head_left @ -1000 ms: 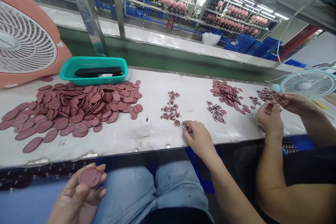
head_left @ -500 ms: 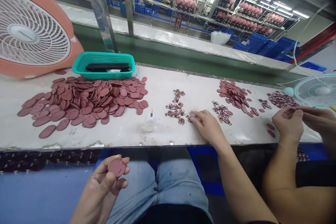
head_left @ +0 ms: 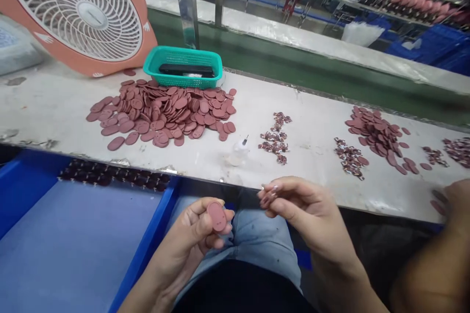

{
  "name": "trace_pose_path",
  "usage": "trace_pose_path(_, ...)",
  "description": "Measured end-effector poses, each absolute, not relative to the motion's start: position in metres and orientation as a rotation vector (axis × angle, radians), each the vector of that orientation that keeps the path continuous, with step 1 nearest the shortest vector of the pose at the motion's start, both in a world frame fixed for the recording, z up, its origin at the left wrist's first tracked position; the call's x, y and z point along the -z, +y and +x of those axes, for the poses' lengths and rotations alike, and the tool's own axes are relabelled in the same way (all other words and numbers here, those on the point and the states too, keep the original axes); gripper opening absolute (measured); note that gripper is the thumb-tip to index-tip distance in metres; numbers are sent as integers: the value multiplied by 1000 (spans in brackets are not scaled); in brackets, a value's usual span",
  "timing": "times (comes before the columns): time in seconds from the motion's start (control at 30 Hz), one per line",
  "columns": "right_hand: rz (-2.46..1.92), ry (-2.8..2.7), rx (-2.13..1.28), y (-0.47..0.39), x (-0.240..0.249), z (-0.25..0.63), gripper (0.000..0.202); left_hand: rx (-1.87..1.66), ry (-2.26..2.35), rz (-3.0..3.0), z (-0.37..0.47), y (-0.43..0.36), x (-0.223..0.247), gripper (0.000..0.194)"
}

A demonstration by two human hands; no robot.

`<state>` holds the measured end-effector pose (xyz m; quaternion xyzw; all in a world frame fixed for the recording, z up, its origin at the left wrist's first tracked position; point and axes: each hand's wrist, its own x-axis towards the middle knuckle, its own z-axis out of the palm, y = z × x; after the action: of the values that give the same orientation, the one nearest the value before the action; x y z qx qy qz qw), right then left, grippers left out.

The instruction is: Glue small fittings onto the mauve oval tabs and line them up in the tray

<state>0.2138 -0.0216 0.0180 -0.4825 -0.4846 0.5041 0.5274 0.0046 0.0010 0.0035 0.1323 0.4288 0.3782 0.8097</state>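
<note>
Between the thumb and fingers of my left hand (head_left: 194,234) is a reddish-brown oval disc (head_left: 217,216) with small holes, held above my lap. My right hand (head_left: 304,210), to its right, pinches a small brown-and-white figure-like piece (head_left: 269,197). The two pieces are apart. Similar small pieces (head_left: 274,139) lie in a cluster on the table beyond my hands. A large heap of the oval discs (head_left: 165,110) spreads over the table at the left. A small clear bottle with a thin dark tip (head_left: 238,149) stands between heap and cluster.
A green basket (head_left: 183,80) with dark items stands behind the heap, beside an orange fan (head_left: 95,14). More discs (head_left: 378,134) and small pieces (head_left: 348,156) lie rightward. A co-worker's blurred arm (head_left: 436,249) is at the right. A blue bin (head_left: 81,234) sits below the table edge at left.
My right hand has lifted a small piece off the table and brought it toward my left hand. The left hand still holds the disc. The view has turned left.
</note>
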Motion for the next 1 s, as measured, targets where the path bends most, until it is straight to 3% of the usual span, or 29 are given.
trace_pose_path(0.2, -1132, -1421, -1167, -9, -27, 182, 13, -731, 812, 321, -1, 0, 5, 38)
trace_pose_path(1.0, -1053, -1929, -881, -5, -42, 190, 9, -703, 719, 335, -4, -2, 10, 24)
